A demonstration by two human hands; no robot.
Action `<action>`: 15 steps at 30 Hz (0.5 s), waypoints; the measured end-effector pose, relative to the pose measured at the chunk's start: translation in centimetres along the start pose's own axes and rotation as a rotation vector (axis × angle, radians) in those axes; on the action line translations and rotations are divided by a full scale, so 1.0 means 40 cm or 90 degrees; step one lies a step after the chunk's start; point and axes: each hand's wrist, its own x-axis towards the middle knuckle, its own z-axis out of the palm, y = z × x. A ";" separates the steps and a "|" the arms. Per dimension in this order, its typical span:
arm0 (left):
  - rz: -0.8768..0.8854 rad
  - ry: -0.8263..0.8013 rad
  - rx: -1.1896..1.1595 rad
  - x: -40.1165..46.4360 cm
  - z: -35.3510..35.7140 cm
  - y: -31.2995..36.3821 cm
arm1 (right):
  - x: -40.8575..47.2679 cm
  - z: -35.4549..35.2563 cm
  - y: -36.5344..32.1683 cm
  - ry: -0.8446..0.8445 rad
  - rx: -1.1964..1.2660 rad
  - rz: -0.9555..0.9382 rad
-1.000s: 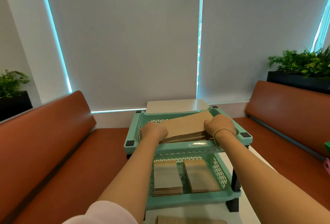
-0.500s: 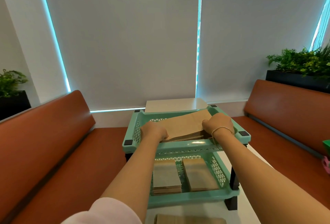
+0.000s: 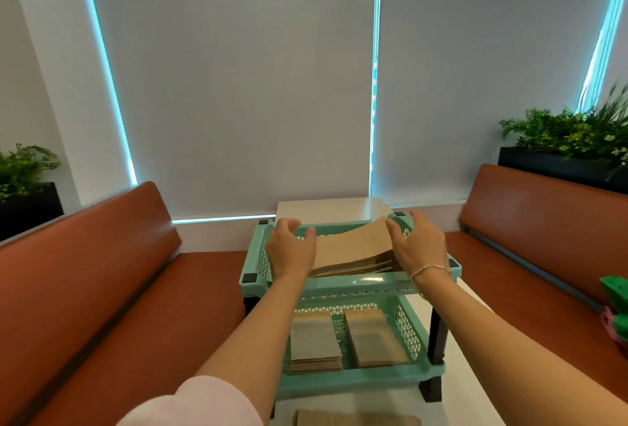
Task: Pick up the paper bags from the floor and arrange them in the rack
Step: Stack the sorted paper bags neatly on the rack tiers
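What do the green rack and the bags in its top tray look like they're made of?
Rack: apparently moulded plastic, glossy mint green, with light glare on the front rim and perforated lattice walls. Bags: seemingly brown kraft paper, matte, lying flat in thin stacked layers.

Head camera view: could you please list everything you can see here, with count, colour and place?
Rack: one, mint green, two tiers, on the white table.
Top stack of paper bags: one, brown, upper tier, between the hands.
Lower stacks of paper bags: two, brown, side by side in the lower tier.
More paper bags: brown, bottom edge of view; count unclear.
Table: one, white, under the rack.
Benches: two, reddish-brown, either side.
Planters: two, green plants in black boxes, behind the benches.
Blinds: white, back wall.
Green and pink object: one, far right edge.
Left hand: open, at the top stack's left side.
Right hand: open, at its right side, bracelet on the wrist.
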 end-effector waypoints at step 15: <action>-0.107 -0.126 0.014 -0.439 -0.085 -0.186 | -0.470 0.020 0.266 -0.168 -0.113 0.132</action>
